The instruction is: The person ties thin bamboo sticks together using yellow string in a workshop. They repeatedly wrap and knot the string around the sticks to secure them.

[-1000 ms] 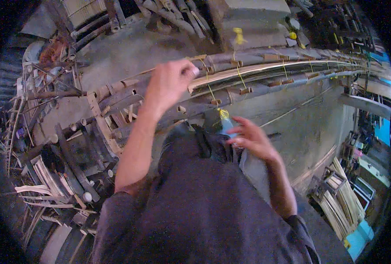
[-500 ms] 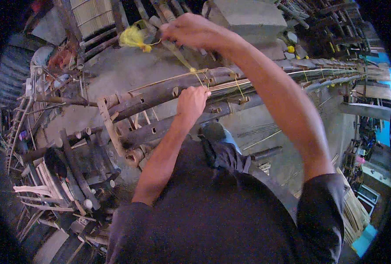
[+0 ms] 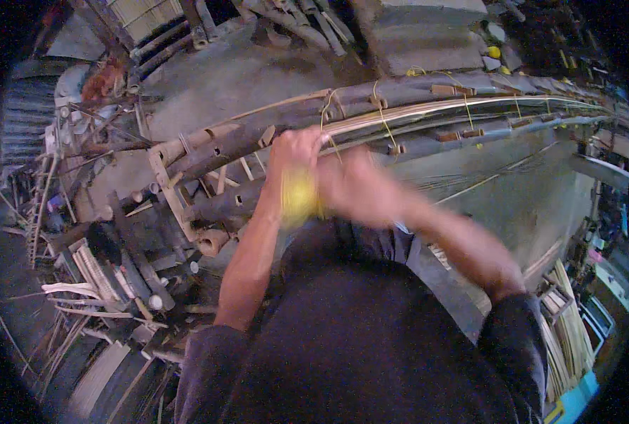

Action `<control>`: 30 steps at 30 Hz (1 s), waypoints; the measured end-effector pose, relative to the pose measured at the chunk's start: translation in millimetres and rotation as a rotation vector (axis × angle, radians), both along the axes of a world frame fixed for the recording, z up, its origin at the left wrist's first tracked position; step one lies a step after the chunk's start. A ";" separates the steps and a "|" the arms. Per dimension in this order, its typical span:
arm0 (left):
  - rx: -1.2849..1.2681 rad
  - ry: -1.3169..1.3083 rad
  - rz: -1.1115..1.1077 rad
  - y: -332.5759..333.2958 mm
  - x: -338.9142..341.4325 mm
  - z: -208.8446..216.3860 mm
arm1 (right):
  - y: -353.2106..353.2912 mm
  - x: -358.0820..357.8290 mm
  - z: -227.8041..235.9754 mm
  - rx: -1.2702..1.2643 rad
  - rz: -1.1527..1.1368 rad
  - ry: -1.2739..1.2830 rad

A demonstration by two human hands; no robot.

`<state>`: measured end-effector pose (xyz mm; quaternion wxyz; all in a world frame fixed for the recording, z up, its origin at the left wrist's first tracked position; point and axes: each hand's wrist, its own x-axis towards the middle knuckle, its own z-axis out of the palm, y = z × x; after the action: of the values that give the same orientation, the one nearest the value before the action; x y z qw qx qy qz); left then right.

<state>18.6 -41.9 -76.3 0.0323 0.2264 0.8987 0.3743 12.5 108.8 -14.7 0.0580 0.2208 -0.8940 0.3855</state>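
Note:
My left hand (image 3: 296,147) is closed at the near end of a bundle of thin, pale bamboo-like strips (image 3: 413,109), at a loop of yellow string. My right hand (image 3: 357,187), smeared by motion, is just right of it and below the bundle. A blurred hank of yellow string (image 3: 298,196) hangs by my left wrist, beside the right hand that carries it. Yellow string loops (image 3: 383,116) cross the bundle farther along. The strips run between two long dark poles (image 3: 236,145) of a frame. My fingers hide the bundle's end.
An end crosspiece (image 3: 175,201) joins the poles at the left. Stacked poles and slats (image 3: 109,283) lie at lower left. A pale block (image 3: 427,42) stands beyond the frame, and long slats (image 3: 569,332) lean at lower right.
My right hand has swung down from the upper middle toward my left hand, bringing the yellow hank with it. The left hand stays at the bundle's end. The view has shifted slightly.

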 end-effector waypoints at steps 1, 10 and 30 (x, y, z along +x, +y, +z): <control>-0.138 -0.152 -0.015 1.7 -3.6 9.4 | -6.0 24.0 -8.1 0.162 0.118 -0.004; 0.104 -0.467 0.200 39.6 -115.1 0.9 | -19.6 118.8 -97.6 0.111 0.365 -0.376; -0.336 -0.263 -0.318 208.1 -231.5 -61.3 | 217.3 300.2 -52.2 -0.254 -1.130 -0.164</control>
<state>-212.9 166.2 -137.7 0.2443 0.3055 0.8895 0.2362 312.6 326.1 -66.9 0.2115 -0.3295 -0.8214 0.4148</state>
